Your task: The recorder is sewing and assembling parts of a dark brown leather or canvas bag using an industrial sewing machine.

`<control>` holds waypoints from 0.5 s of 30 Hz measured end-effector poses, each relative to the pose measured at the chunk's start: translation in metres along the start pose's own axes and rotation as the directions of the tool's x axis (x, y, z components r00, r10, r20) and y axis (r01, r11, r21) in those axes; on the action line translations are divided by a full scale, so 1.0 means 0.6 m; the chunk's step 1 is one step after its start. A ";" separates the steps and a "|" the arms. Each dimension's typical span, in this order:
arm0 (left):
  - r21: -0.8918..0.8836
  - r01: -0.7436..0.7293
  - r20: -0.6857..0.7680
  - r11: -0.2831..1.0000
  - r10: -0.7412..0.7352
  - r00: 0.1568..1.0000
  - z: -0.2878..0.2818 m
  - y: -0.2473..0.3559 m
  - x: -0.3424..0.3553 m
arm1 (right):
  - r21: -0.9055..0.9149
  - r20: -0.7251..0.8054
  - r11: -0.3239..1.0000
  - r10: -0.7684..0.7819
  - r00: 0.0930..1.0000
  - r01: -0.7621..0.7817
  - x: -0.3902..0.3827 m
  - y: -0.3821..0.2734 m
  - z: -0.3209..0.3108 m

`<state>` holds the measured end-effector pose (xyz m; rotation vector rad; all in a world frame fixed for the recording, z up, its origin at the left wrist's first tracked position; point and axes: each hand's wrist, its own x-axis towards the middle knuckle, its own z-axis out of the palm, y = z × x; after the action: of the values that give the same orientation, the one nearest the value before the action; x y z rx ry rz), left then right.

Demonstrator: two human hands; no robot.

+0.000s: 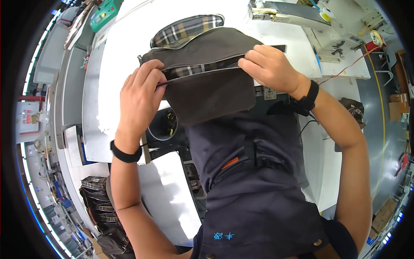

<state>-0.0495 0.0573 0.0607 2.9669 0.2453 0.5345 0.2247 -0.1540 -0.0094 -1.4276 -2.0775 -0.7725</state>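
Observation:
A dark brown fabric bag (211, 97) lies across the near edge of the white worktable, its front part hanging toward my apron. A metal-toothed zipper opening (181, 80) runs across it, and plaid lining shows inside. Behind, a rounded piece of the plaid lining (185, 32) sticks out beyond a second zipper edge. My left hand (141, 88) pinches the left end of the opening between thumb and fingers. At the right end, my right hand (269, 67) has its fingers closed on the bag's edge; a dark strip (279, 48) pokes out past them.
Sewing machine parts (293, 12) stand at the far right, with a thread spool (376, 38) beside them. A green box (104, 15) sits at the far left. Several plaid-lined bags (97, 194) are piled at the lower left, near a white board (166, 190).

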 end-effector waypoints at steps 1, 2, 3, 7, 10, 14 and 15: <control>0.168 -0.073 -0.160 0.983 0.100 0.982 0.008 0.003 -0.010 | 0.003 -0.009 1.000 0.004 1.000 -0.004 -0.001 -0.005 0.002; 0.224 -0.120 -0.248 0.967 0.176 0.953 0.015 0.003 -0.018 | -0.024 -0.032 0.999 0.025 0.999 -0.025 -0.001 -0.010 0.002; 0.233 -0.112 -0.239 0.966 0.169 0.956 0.022 0.003 -0.026 | -0.050 -0.068 0.998 0.045 0.997 -0.048 0.000 -0.013 0.001; 0.368 -0.147 -0.421 0.918 0.306 0.854 0.040 -0.006 -0.050 | -0.051 -0.111 0.999 -0.012 0.994 0.007 0.008 -0.017 -0.008; 0.368 -0.190 -0.444 0.910 0.351 0.824 0.050 -0.015 -0.063 | -0.033 -0.112 0.999 -0.041 0.993 0.037 0.010 -0.016 -0.012; 0.296 -0.159 -0.445 0.942 0.283 0.850 0.048 -0.028 -0.077 | 0.000 -0.083 1.000 0.000 0.997 0.000 0.003 -0.014 -0.008; 0.199 -0.137 -0.485 0.970 0.219 0.847 0.045 -0.030 -0.079 | 0.009 -0.107 1.000 -0.015 0.994 0.016 -0.001 -0.014 -0.007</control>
<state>-0.0859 0.0641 0.0170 2.9510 0.0510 1.3819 0.2172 -0.1595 -0.0082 -1.3365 -2.0102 -0.8261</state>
